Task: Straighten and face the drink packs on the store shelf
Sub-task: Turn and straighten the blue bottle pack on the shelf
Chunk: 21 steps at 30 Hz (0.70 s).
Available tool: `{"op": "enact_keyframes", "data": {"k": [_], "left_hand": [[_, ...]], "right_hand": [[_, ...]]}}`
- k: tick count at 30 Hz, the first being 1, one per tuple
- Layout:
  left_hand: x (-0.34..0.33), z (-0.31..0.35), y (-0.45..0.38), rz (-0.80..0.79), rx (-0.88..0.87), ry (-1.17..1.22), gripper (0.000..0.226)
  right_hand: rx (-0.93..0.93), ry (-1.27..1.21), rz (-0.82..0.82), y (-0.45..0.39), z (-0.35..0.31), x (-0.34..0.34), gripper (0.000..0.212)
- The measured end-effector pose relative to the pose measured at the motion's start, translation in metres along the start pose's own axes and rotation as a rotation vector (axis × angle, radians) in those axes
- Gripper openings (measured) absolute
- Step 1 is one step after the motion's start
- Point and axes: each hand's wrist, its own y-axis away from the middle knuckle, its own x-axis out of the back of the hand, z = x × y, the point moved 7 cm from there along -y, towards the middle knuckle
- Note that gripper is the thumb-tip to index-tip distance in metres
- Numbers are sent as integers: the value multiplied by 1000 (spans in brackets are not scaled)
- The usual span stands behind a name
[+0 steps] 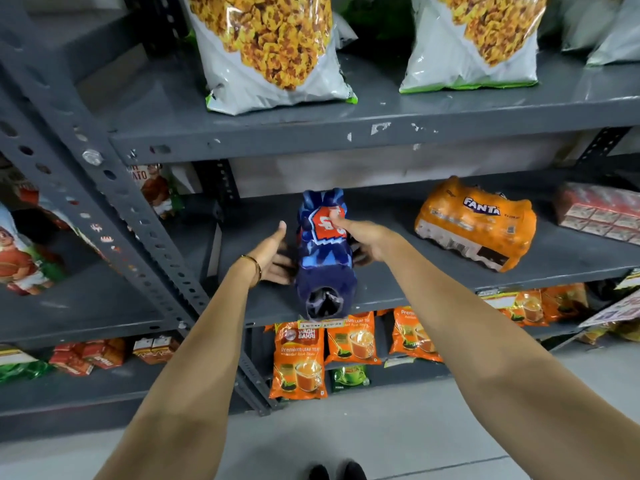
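A blue shrink-wrapped drink pack (325, 261) with a red and white label lies end-on across the middle grey shelf (398, 289), its near end sticking out over the front edge. My left hand (273, 252) presses against its left side, thumb up. My right hand (360, 235) grips its right side, thumb on the label. An orange Fanta drink pack (476, 223) lies at an angle further right on the same shelf, untouched.
A red carton pack (599, 211) sits at the shelf's far right. Large snack bags (273, 46) stand on the shelf above. Orange tea pouches (299, 362) fill the shelf below. A perforated steel upright (114, 188) runs along the left, with more packets beyond it.
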Motion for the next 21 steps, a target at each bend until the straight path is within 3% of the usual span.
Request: {"op": "enact_keyframes", "data": {"k": [3, 6, 8, 11, 15, 18, 20, 21], "left_hand": [[11, 2, -8, 76, 55, -21, 93], [46, 8, -19, 481, 22, 67, 93], [62, 24, -21, 619, -65, 31, 86], [58, 51, -28, 523, -198, -15, 70], [41, 53, -39, 296, -190, 96, 59], [48, 47, -50, 308, -214, 117, 80], [59, 38, -79, 362, -227, 79, 98], [58, 40, -73, 375, -239, 56, 96]], "right_hand": [[38, 46, -35, -10, -10, 1, 49], [59, 111, -117, -14, -25, -7, 49], [53, 178, -170, -16, -32, -13, 60], [62, 306, -206, -9, -44, -19, 66], [-28, 400, -200, -5, -43, -11, 86], [-155, 485, -305, 4, -26, -2, 91], [-193, 511, -358, 13, -16, 2, 79], [-188, 481, -363, 16, -13, 3, 72]]}}
